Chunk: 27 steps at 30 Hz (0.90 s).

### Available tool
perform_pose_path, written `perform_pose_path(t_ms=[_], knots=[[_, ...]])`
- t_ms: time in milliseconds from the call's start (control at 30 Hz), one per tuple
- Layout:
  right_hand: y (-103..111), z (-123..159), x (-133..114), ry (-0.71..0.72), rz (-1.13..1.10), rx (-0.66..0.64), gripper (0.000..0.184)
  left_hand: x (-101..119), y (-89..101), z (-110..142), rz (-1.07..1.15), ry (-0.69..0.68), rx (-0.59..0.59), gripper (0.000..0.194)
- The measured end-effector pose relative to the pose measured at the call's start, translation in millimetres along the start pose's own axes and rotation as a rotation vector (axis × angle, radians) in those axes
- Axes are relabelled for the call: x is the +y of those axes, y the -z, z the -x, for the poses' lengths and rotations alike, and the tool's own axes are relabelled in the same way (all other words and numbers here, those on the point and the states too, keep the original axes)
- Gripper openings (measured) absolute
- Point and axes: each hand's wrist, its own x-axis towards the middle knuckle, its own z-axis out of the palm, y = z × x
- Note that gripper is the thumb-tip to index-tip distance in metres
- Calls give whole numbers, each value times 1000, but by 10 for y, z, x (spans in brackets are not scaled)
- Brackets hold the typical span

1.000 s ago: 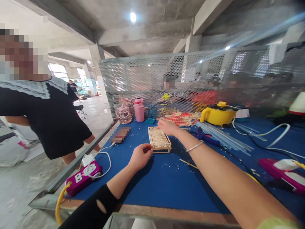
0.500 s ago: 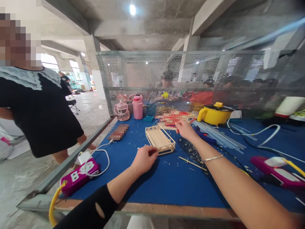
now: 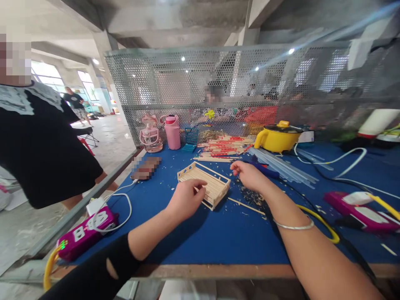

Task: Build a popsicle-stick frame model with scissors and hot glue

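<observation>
A small tray-like frame of pale wooden sticks (image 3: 218,189), with a slatted floor and raised rails, is in front of me on the blue tabletop. My left hand (image 3: 187,199) is closed over its near left rail, fingers curled above the slats; the thumb's contact is partly hidden. My right hand (image 3: 248,175) hovers right of the frame, thumb and fingers pinched together; anything between them is too small to make out. Just beyond it lies a blue tool with a dark cable, apparently a glue gun (image 3: 267,171). A loose thin stick (image 3: 246,206) lies below the right hand.
Red-marked wooden sticks (image 3: 223,146) are piled behind, beside translucent rods (image 3: 283,166) and a yellow pot (image 3: 278,139). Two pink bottles (image 3: 172,133) stand by the perforated metal screen (image 3: 156,83). Purple power strips (image 3: 84,233) with cables lie at both sides. A person stands at left.
The frame has shifted nearer and turned slightly along with my left hand, which now reaches further over it. My right hand stays beside it, slightly lower. The view has swung a little right and down.
</observation>
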Motion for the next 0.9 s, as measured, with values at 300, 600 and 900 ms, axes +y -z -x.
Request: perform_pose_path(t_ms=[300, 600, 900], knots=[[-60, 96, -14, 68, 111, -288, 22, -6, -32, -523, -298, -253, -274, 19], [-161, 84, -34, 82, 92, -419, 14, -32, -123, -705, -431, -452, -352, 27], [-229, 61, -9, 185, 57, -387, 15, 74, -178, -758, -546, -306, -407, 25]])
